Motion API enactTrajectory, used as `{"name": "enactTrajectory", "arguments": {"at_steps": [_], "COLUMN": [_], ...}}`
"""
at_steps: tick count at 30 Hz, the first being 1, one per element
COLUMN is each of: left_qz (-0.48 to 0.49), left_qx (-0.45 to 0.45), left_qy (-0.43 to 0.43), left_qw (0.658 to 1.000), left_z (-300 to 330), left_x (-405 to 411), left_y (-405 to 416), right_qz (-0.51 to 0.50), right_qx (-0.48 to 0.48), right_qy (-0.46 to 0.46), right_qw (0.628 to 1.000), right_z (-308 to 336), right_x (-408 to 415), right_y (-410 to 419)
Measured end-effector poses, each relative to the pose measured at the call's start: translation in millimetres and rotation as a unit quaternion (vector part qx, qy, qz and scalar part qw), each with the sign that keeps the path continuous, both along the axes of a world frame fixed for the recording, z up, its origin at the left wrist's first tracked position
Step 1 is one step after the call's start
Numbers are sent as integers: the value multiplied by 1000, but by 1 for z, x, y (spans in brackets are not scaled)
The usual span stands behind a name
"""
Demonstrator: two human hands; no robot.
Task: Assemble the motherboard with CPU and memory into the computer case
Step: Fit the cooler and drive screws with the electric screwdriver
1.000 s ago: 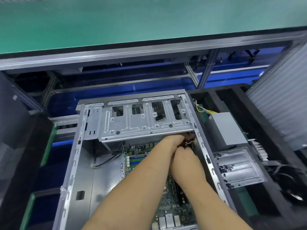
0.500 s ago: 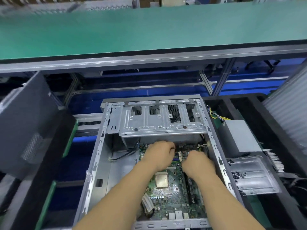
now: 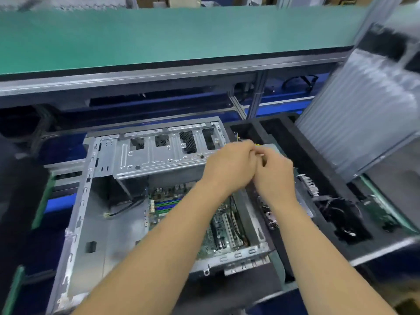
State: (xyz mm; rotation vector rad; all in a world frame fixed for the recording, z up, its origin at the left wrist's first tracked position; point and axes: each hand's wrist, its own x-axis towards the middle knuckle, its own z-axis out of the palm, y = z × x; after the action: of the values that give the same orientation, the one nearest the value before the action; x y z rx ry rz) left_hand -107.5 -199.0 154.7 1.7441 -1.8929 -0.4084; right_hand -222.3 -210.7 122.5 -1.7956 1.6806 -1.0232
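- Inside the open computer case (image 3: pixel 75 235), the motherboard (image 3: pixel 218 226) lies flat on the floor, partly hidden under both forearms
- Above the case's far right corner, the left hand (image 3: pixel 229 164) and right hand (image 3: pixel 276 176) meet, fingers curled together; whether they pinch anything is too blurred to tell
- The drive cage (image 3: pixel 159 155) spans the far end
- A black foam tray (image 3: pixel 302 155) sits just right of the case

Motherboard (image 3: pixel 172 202) lies in the case (image 3: pixel 75 223); foam tray (image 3: pixel 302 155) apparently just right.
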Motion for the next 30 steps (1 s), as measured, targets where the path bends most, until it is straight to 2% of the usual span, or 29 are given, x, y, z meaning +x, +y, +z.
{"name": "enactTrajectory", "arguments": {"at_steps": [2, 4, 8, 11, 15, 17, 21, 23, 26, 30], "left_qz": [-27, -41, -56, -36, -12, 0, 18, 25, 7, -24], "left_qx": [11, 45, 95, 119, 147, 170, 191, 187, 186, 199], "left_qy": [-23, -54, -86, -88, -66, -56, -31, -26, -21, -29], "left_qw": [999, 997, 990, 988, 987, 984, 981, 982, 982, 979], "left_z": [-10, -23, -39, -54, -78, -88, -102, -105, -109, -115], "left_x": [-38, -63, -122, -156, -179, -180, -177, -176, -179, -185], "left_y": [-9, -20, -58, -83, -100, -105, -111, -113, -117, -117], "right_qz": [-55, -102, -123, -88, 9, 53, 80, 128, 239, 303], "right_qx": [12, 34, 103, 153, 227, 232, 229, 235, 266, 308], "right_qy": [7, 55, 143, 201, 265, 278, 287, 343, 423, 485], "right_qw": [998, 993, 977, 964, 937, 931, 927, 900, 833, 760], "right_z": [-15, -35, -75, -103, -134, -145, -158, -162, -161, -155], "right_x": [-41, -74, -148, -191, -213, -214, -217, -223, -232, -232], "right_y": [-16, -33, -73, -98, -123, -131, -141, -145, -155, -163]}}
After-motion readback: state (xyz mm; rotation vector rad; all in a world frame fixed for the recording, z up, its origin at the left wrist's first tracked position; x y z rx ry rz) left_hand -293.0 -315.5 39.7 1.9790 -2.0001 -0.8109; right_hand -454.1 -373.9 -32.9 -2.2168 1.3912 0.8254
